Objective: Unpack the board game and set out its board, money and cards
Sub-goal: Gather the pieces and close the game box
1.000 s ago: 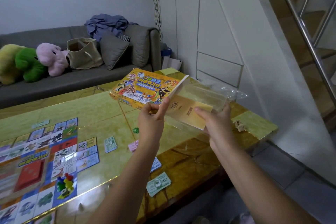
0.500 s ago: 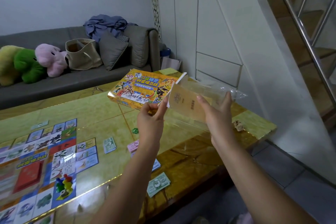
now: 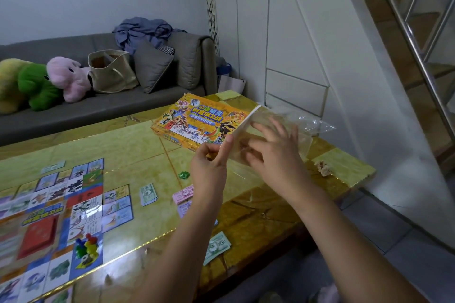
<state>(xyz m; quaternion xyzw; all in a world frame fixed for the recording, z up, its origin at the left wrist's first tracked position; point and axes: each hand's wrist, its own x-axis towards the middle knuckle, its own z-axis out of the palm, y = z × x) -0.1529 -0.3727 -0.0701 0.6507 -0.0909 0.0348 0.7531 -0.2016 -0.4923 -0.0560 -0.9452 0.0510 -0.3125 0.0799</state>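
Above the table's right half my left hand [image 3: 211,162] pinches the lower edge of a tan card stack [image 3: 242,128], seen nearly edge-on, inside a clear plastic bag [image 3: 305,128]. My right hand [image 3: 273,152] lies over the bag with fingers spread on its side. Behind them sits the orange game box [image 3: 194,120]. The game board [image 3: 61,206] lies flat at the left, with a red card deck [image 3: 39,233] and coloured pawns [image 3: 86,246] on it. Money piles lie on the table: green [image 3: 147,194], pink [image 3: 183,194], another green [image 3: 218,247].
The yellow-green tiled table [image 3: 138,152] ends at a gold front edge. A crumpled scrap [image 3: 323,168] lies near its right corner and a small green piece [image 3: 184,175] in the middle. A grey sofa [image 3: 103,108] with plush toys and a bag stands behind.
The card stack has turned from face-on to nearly edge-on. My right hand moved from under the bag to across its side, fingers spread.
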